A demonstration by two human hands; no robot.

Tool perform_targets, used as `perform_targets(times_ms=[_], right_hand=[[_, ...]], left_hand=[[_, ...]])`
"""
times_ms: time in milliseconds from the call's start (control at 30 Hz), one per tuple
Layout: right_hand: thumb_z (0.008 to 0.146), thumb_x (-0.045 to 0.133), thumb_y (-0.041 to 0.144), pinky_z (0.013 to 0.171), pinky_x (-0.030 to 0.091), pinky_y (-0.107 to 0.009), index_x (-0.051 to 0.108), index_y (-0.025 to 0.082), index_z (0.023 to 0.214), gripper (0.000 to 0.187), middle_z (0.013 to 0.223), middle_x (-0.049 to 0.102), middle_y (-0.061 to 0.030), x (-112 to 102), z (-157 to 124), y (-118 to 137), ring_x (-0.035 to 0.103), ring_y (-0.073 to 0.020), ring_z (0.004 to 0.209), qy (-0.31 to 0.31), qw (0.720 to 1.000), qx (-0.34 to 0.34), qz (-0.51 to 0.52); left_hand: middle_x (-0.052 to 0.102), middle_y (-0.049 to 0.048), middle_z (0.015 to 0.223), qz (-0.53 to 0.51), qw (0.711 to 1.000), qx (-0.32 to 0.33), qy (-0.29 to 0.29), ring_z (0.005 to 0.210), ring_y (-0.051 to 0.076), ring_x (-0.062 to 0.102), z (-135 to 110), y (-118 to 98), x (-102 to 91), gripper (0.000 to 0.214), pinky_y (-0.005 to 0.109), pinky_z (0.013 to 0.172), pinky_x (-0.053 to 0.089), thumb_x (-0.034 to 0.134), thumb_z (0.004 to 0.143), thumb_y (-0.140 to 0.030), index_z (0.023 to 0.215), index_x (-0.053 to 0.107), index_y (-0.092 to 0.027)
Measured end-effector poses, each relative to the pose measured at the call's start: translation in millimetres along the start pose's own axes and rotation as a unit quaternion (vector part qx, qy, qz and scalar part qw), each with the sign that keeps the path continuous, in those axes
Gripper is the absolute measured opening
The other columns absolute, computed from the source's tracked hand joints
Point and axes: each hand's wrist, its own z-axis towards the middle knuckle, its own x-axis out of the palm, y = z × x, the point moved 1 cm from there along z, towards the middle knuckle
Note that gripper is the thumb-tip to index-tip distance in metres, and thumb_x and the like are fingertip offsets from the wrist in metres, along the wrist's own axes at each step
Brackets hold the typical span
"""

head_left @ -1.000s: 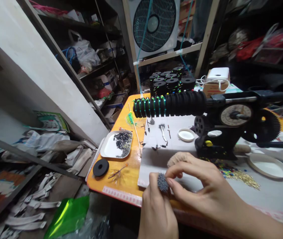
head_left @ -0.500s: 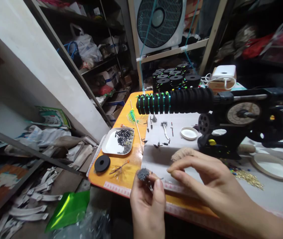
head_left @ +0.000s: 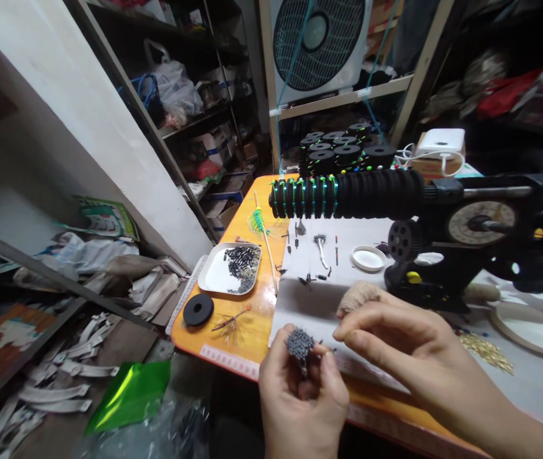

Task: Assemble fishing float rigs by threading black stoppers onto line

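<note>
My left hand (head_left: 304,398) is closed around a bundle of small grey rubber float stoppers (head_left: 300,343), whose packed tips face up. A small dark piece shows between its thumb and index finger. Just to the right, my right hand (head_left: 405,338) pinches thumb and index fingertip together, apart from the bundle. Anything in that pinch is too small to make out. A beige wrap (head_left: 358,298) covers one of its fingers. On the white sheet beyond lie another stopper bundle (head_left: 320,245) and some loose dark pieces (head_left: 306,279).
A black winding machine (head_left: 482,223) carries a row of foam spools (head_left: 348,194) over the table. At left stand a white tray (head_left: 211,274) of black and grey parts and a black foam spool (head_left: 198,310). Golden pieces (head_left: 486,352) lie by a white dish (head_left: 534,328) at right.
My left hand has turned the bundle so its tips face the camera more, and both hands sit slightly further right in view. The view has shifted a little.
</note>
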Motion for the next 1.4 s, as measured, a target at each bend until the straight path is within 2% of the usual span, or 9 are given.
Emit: perform_targets(times_ms=[233, 400, 533, 800, 967, 1033, 1167, 1267, 1400], right_hand=[[0.096, 0.064, 0.037, 0.068, 0.051, -0.02, 0.075, 0.03, 0.082, 0.018, 0.081, 0.064, 0.0003, 0, -2, -2, 0.062, -0.0127, 0.076, 0.019, 1.0, 0.004, 0.011], [0.096, 0.065, 0.036, 0.069, 0.051, -0.018, 0.074, 0.031, 0.085, 0.015, 0.083, 0.064, 0.0011, 1, -4, -5, 0.062, -0.0119, 0.077, 0.013, 1.0, 0.014, 0.02], [0.096, 0.065, 0.036, 0.068, 0.052, -0.017, 0.073, 0.031, 0.084, 0.015, 0.08, 0.065, 0.0019, 1, -4, -5, 0.062, -0.0111, 0.075, 0.007, 1.0, 0.013, 0.013], [0.093, 0.067, 0.033, 0.066, 0.054, -0.019, 0.073, 0.027, 0.081, 0.015, 0.077, 0.067, 0.0015, 1, 0, 0, 0.066, -0.0116, 0.071, -0.013, 0.999, 0.002, -0.035], [0.091, 0.069, 0.023, 0.065, 0.055, -0.017, 0.075, 0.029, 0.09, 0.009, 0.085, 0.067, 0.0002, 0, -4, 3, 0.067, -0.0115, 0.077, -0.028, 0.988, -0.092, -0.121], [0.09, 0.069, 0.019, 0.063, 0.056, -0.016, 0.075, 0.028, 0.098, 0.014, 0.09, 0.067, -0.0019, 0, -6, 2, 0.069, -0.0118, 0.079, -0.017, 0.977, -0.145, -0.153], [0.092, 0.066, 0.014, 0.063, 0.059, -0.017, 0.073, 0.023, 0.106, 0.019, 0.092, 0.066, -0.0062, -4, -8, -1, 0.071, -0.0136, 0.08, -0.012, 0.946, -0.233, -0.224], [0.086, 0.073, 0.015, 0.076, 0.062, -0.028, 0.069, 0.017, 0.119, 0.033, 0.098, 0.067, -0.01, -8, -12, -7, 0.069, -0.0202, 0.09, 0.012, 0.92, -0.288, -0.264], [0.083, 0.078, 0.02, 0.098, 0.058, -0.038, 0.062, 0.012, 0.133, 0.054, 0.107, 0.068, -0.013, -15, -20, -13, 0.067, -0.0264, 0.103, 0.065, 0.886, -0.334, -0.314]], left_hand=[[0.065, -0.0002, 0.068, -0.023, 1.0, -0.007, -0.012, 0.06, 0.014, 0.064, 0, -7, 8.0, 0.031, 0.021, 0.058, 0.056, 0.087, 0.063, -0.027, 0.071, 0.058, -0.021], [0.053, -0.005, 0.06, -0.034, 0.999, -0.018, -0.029, 0.052, 0.008, 0.049, -3, -11, 13.7, 0.026, 0.015, 0.048, 0.046, 0.084, 0.062, -0.023, 0.069, 0.059, -0.021], [0.043, -0.007, 0.058, -0.022, 1.0, -0.014, -0.016, 0.05, 0.007, 0.04, -4, -10, 13.4, 0.025, 0.014, 0.044, 0.037, 0.079, 0.065, -0.023, 0.064, 0.053, -0.021], [0.036, -0.0083, 0.059, -0.003, 0.997, 0.071, 0.008, 0.05, 0.006, 0.032, -3, -5, 10.0, 0.031, 0.014, 0.044, 0.029, 0.075, 0.072, -0.023, 0.063, 0.045, -0.02], [0.044, -0.0069, 0.059, -0.026, 0.997, 0.061, -0.039, 0.049, 0.006, 0.04, -4, -6, 11.6, 0.028, 0.013, 0.045, 0.035, 0.079, 0.07, -0.028, 0.066, 0.052, -0.02], [0.049, -0.0054, 0.059, -0.033, 0.997, 0.047, -0.053, 0.05, 0.008, 0.044, -4, -8, 10.5, 0.028, 0.014, 0.046, 0.039, 0.081, 0.069, -0.032, 0.07, 0.056, -0.021], [0.042, -0.0073, 0.056, -0.005, 0.999, 0.036, -0.03, 0.048, 0.006, 0.035, -1, -7, 3.0, 0.031, 0.013, 0.042, 0.032, 0.082, 0.068, -0.031, 0.063, 0.053, -0.02], [0.041, -0.0071, 0.056, 0.034, 0.998, 0.058, 0.014, 0.048, 0.006, 0.031, 3, -3, -4.7, 0.032, 0.015, 0.042, 0.028, 0.079, 0.069, -0.028, 0.06, 0.05, -0.019], [0.045, -0.0048, 0.057, 0.091, 0.99, 0.1, 0.042, 0.049, 0.008, 0.031, 5, 3, -12.3, 0.024, 0.019, 0.044, 0.03, 0.074, 0.074, -0.026, 0.06, 0.055, -0.019]])
